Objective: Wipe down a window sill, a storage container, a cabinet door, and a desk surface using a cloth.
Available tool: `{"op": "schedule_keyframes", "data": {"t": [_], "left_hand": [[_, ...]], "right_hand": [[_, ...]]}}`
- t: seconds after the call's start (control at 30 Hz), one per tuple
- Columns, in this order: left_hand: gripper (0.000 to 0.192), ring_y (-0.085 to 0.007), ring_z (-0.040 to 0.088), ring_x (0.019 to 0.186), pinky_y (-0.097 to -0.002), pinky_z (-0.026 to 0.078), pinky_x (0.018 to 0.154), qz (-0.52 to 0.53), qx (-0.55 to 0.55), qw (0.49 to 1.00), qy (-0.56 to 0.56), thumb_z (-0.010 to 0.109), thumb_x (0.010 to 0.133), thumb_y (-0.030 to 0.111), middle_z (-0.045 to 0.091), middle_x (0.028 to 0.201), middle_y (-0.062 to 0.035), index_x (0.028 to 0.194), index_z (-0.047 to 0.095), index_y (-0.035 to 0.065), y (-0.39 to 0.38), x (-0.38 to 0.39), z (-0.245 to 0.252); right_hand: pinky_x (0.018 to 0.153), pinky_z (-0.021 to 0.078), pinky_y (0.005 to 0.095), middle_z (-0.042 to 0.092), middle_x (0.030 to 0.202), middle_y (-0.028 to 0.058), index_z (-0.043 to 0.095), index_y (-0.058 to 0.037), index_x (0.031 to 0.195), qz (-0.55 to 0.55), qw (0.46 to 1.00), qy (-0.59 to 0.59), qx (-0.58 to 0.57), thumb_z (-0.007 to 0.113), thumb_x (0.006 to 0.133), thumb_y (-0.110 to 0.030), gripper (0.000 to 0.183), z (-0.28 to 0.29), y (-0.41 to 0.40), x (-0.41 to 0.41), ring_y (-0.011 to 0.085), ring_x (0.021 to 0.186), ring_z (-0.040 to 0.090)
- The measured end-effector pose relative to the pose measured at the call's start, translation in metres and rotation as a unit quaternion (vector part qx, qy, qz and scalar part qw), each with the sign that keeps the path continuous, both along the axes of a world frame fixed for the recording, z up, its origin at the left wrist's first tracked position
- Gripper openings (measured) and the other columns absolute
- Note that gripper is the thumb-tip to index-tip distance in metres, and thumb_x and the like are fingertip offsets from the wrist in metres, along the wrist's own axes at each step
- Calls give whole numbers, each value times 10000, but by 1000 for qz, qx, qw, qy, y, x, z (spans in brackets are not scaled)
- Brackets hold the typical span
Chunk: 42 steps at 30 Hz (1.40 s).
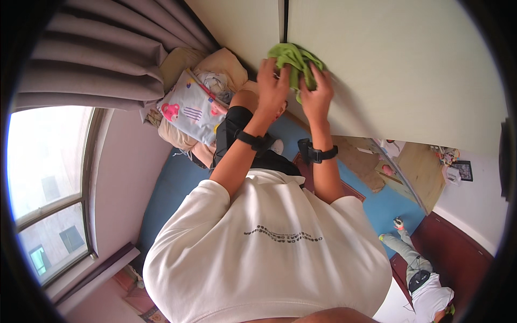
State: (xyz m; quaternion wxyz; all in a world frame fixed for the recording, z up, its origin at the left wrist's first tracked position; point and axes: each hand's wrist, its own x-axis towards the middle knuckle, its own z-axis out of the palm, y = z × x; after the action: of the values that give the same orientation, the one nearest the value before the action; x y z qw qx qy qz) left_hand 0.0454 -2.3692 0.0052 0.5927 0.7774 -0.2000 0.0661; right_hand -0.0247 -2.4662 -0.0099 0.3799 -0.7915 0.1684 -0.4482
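A crumpled green cloth [293, 54] is gathered between my two hands, up close to a pale cream panel [387, 76] that looks like a cabinet or wardrobe front. My left hand [274, 87] grips the cloth from the left, its fingers curled into the folds. On the other side, my right hand [317, 91] has its fingers and thumb on the cloth's right part. Just above the cloth runs a dark vertical gap [286, 22] between two panels. Each wrist wears a black strap. Parts of the fingers are hidden in the folds.
Left of my bent leg are piled bedding and a bear-print pillow [194, 107]. Beyond hang grey-mauve curtains [101, 56] beside a window [52, 149]. A wooden desk [420, 165] stands right on the blue floor [165, 198]. Another person [428, 286] is at the lower right.
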Motion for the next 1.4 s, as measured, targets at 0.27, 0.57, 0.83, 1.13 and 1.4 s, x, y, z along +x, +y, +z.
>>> {"op": "schedule_keyframes", "data": {"t": [0.27,0.57,0.83,1.13,1.4], "left_hand": [[400,-262,650,949,-355,506,788,-25,127,978,163,574,926,124,664,1065,-238,1292,519,-28,24,29,-70],[297,-320,619,974,-374,490,836,-64,-93,982,-151,593,852,-22,601,1047,-186,1148,600,9,9,79,117],[235,-349,623,900,-387,506,794,-57,9,993,-105,630,832,49,621,986,-198,1058,596,-8,21,102,45],[216,-370,678,736,-419,514,642,-314,213,916,132,599,931,177,648,798,-251,998,596,-29,34,119,-110],[229,-422,656,846,-427,520,715,-213,31,971,103,652,882,116,662,930,-250,1040,603,-42,15,123,-102]], "right_hand": [[798,517,455,585,1106,232,602,-21,1254,45,987,150,-31,708,777,-27,488,-41,18,9,420,967,616],[715,510,396,539,979,119,633,-85,1260,-51,983,-92,-148,740,748,-19,527,107,9,68,317,847,588],[648,521,402,512,834,61,690,-155,1157,-38,979,76,-186,760,697,-79,471,65,10,59,278,732,595],[647,520,462,682,875,196,574,-56,1083,35,951,305,-24,682,891,-152,240,-79,-2,32,409,769,650],[638,487,460,647,888,243,533,1,1014,-32,979,179,89,690,855,-56,230,-77,15,81,453,805,612]]}}
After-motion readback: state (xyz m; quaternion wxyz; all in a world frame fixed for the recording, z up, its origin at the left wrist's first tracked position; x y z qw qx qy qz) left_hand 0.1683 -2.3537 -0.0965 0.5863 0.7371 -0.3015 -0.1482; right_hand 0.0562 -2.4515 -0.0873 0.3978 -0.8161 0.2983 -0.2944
